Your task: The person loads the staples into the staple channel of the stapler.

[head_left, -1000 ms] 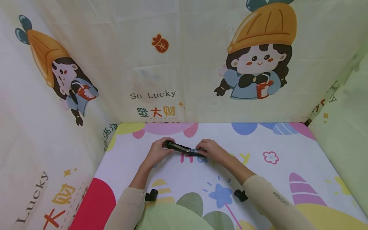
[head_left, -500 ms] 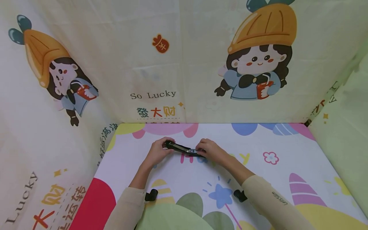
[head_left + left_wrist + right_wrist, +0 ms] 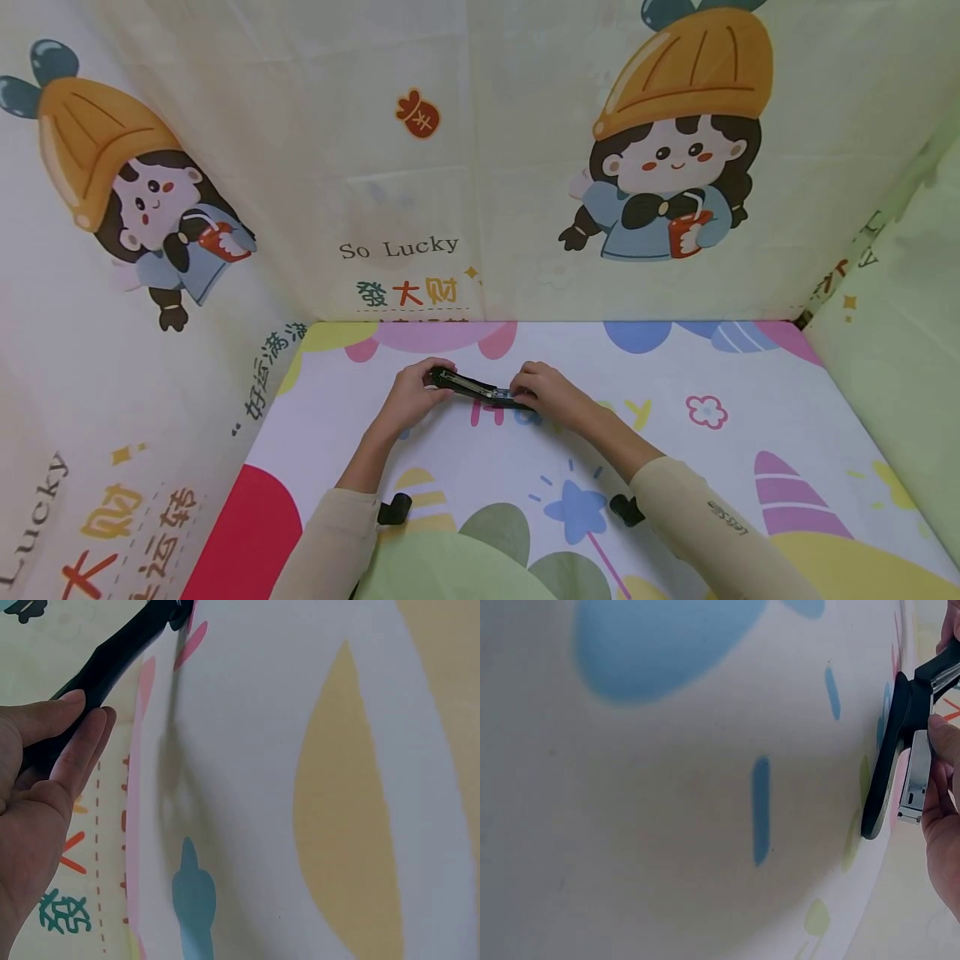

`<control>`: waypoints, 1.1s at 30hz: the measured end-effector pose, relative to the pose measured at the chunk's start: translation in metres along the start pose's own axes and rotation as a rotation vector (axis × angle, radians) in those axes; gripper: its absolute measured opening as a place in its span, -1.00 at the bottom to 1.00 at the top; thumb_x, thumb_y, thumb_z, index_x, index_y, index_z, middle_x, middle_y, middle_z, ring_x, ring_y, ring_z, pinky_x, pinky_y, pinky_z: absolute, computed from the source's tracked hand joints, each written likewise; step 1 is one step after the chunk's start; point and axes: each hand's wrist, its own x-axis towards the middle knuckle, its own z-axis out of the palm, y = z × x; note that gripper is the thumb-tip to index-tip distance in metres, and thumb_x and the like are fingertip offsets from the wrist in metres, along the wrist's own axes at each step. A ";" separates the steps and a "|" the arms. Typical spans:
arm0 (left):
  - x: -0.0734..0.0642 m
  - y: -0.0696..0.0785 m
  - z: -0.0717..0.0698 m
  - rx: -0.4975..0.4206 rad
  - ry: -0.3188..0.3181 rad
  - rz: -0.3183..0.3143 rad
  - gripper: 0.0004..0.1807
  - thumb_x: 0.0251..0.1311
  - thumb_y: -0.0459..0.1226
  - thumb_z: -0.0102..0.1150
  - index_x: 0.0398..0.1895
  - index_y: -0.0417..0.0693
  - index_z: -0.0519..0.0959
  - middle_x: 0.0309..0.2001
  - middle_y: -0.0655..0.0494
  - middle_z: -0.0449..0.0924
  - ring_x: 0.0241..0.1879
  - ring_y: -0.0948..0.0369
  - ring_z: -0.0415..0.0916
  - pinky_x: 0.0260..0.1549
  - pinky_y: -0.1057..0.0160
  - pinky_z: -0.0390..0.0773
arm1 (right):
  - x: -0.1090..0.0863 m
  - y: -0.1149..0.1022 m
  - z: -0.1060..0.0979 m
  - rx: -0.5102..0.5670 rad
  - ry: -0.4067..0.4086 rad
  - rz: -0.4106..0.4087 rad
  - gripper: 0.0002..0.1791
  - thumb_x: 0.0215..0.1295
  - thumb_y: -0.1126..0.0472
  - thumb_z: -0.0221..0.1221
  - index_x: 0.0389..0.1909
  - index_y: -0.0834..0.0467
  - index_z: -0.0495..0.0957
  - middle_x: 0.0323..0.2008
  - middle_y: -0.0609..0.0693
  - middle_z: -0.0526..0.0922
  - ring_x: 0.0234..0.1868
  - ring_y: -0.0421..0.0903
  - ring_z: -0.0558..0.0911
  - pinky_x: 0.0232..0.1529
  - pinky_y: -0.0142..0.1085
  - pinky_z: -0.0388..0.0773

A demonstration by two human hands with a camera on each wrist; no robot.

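Note:
A black stapler (image 3: 467, 385), spread wide at its hinge, is held just at the middle of the table. My left hand (image 3: 416, 392) grips its upper arm between thumb and fingers; in the left wrist view that black arm (image 3: 124, 660) slants up and away from the hand. At the other end, my right hand (image 3: 555, 393) pinches the silvery metal magazine (image 3: 916, 776) beside the black base (image 3: 889, 757), as the right wrist view shows. The base lies low, close to the table. The far part of the magazine is partly covered by the right fingers.
The table (image 3: 660, 467) has a white cover with colourful printed shapes. A cream printed cloth (image 3: 525, 283) hangs behind it, with more cloth on both sides. Black pieces (image 3: 395, 509) sit near each forearm.
The printed cloth on the left has swung, its pictures shifting left. Both hands and the stapler stay almost still.

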 end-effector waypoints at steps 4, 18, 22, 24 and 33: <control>0.000 0.001 0.000 -0.001 -0.002 -0.004 -0.59 0.16 -0.49 0.42 0.08 -0.07 0.66 0.08 -0.08 0.69 -0.01 0.02 0.68 0.02 0.10 0.71 | 0.000 0.001 0.000 0.002 -0.005 0.011 -0.89 0.30 0.27 0.39 -0.17 0.13 0.76 -0.18 0.00 0.66 -0.13 -0.08 0.58 -0.02 -0.24 0.64; 0.000 0.000 0.001 0.008 -0.005 -0.008 -0.57 0.17 -0.48 0.42 0.10 -0.05 0.66 0.10 -0.07 0.68 0.02 0.02 0.67 0.05 0.08 0.70 | -0.004 0.004 0.003 0.032 0.009 0.032 -0.88 0.34 0.26 0.36 -0.14 0.11 0.75 -0.16 -0.01 0.64 -0.14 -0.12 0.57 -0.05 -0.26 0.62; 0.000 0.001 0.001 -0.004 -0.007 -0.010 -0.58 0.17 -0.49 0.41 0.11 -0.06 0.65 0.10 -0.07 0.68 0.02 0.02 0.66 0.04 0.09 0.70 | -0.005 0.005 0.003 0.045 0.029 0.001 -0.87 0.33 0.27 0.37 -0.13 0.11 0.75 -0.16 -0.01 0.63 -0.14 -0.11 0.57 -0.07 -0.27 0.61; 0.000 0.001 0.001 -0.010 -0.006 -0.010 -0.58 0.18 -0.49 0.40 0.11 -0.06 0.65 0.11 -0.07 0.68 0.03 0.01 0.66 0.03 0.10 0.71 | -0.006 0.006 0.003 0.044 0.036 -0.021 -0.85 0.32 0.29 0.37 -0.12 0.11 0.75 -0.16 0.00 0.63 -0.14 -0.10 0.57 -0.08 -0.27 0.60; -0.001 0.002 0.000 -0.010 -0.006 -0.020 -0.59 0.18 -0.48 0.41 0.09 -0.04 0.66 0.12 -0.08 0.67 0.05 0.00 0.66 0.02 0.10 0.71 | -0.007 0.007 0.003 0.010 0.034 -0.114 -0.74 0.25 0.33 0.42 -0.05 0.13 0.79 -0.18 0.05 0.61 -0.15 -0.08 0.51 -0.13 -0.30 0.54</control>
